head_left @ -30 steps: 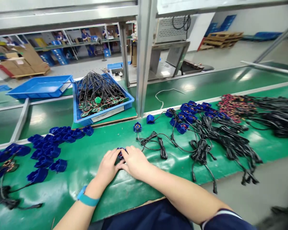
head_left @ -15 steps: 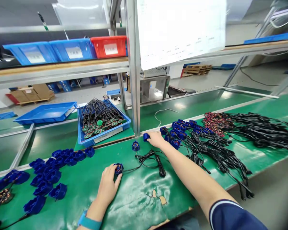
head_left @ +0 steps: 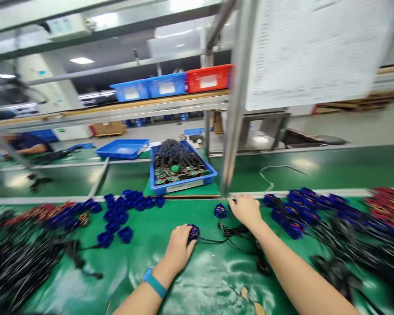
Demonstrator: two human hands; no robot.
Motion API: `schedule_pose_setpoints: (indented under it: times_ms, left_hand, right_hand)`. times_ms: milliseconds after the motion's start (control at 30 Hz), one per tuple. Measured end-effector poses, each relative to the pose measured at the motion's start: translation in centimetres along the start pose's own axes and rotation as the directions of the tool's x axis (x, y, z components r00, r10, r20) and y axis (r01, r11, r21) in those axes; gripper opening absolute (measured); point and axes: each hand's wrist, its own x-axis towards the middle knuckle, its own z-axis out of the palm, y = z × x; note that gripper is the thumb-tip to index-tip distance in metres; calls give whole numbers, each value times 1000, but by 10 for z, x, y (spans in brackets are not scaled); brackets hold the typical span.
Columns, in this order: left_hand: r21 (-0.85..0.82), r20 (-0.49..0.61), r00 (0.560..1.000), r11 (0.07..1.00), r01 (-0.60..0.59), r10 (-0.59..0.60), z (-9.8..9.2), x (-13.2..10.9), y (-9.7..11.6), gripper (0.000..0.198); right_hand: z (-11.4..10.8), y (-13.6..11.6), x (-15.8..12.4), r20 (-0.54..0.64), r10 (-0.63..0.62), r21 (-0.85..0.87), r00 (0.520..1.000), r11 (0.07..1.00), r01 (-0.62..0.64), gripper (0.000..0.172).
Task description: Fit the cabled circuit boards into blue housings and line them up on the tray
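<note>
My left hand (head_left: 180, 246) rests on the green tabletop (head_left: 180, 288), thumb and fingers closed round a round blue plastic housing (head_left: 193, 232). Coloured bits show inside that housing, and a black cable (head_left: 213, 241) runs from it to the right. Farther back, my right hand (head_left: 247, 211) is closed over another blue housing, with only a sliver showing at the fingertips. A third blue housing (head_left: 220, 211) stands between the hands, touched by neither. Under and beside my right forearm lies a bundle of black cable (head_left: 262, 258), partly hidden.
Blue housings (head_left: 118, 214) lie grouped at left, near black cables (head_left: 22, 262). More housings (head_left: 298, 210) and red wires (head_left: 389, 210) lie at right. A blue tray (head_left: 213, 174) of wired boards stands behind, beside a metal post (head_left: 233, 131). Another person's arm (head_left: 34, 149) shows far left.
The view has swung left, so everything appears farther right. My left hand keeps its housing. Less of the housing under my right hand shows now.
</note>
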Motion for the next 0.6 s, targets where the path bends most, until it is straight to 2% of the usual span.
schedule_pose_setpoints:
  times_ms: [133,267,333,433,533,600]
  left_hand:
    - [15,81,995,998,62,-63,-4,10,12,40]
    - [83,154,987,996,29,-42,8,31,19,37]
    - [78,197,980,997,-14,-2,18,42,22,39]
    - [-10,237,968,996,-85,85,29,50,25,57]
    - [-75,216,973,995,-64,79,26,41,23,71]
    - [-118,162,985,992,-38,57,15,24,18,74]
  right_hand:
    - [43,-17,-22,-56,-111,3,992,994,111,72]
    - [76,-23,-41,-109,-147,13,983,989,150,85]
    - [85,-25,-52,-151,-219,53,964,972,230,84]
    - [94,-30,-68,-267,-348,99,899,918,385,74]
    - [98,-31,-76,-386,-367,91,846,898,431,66]
    - [99,-26,-77,-404,-354,76,844,906,417,65]
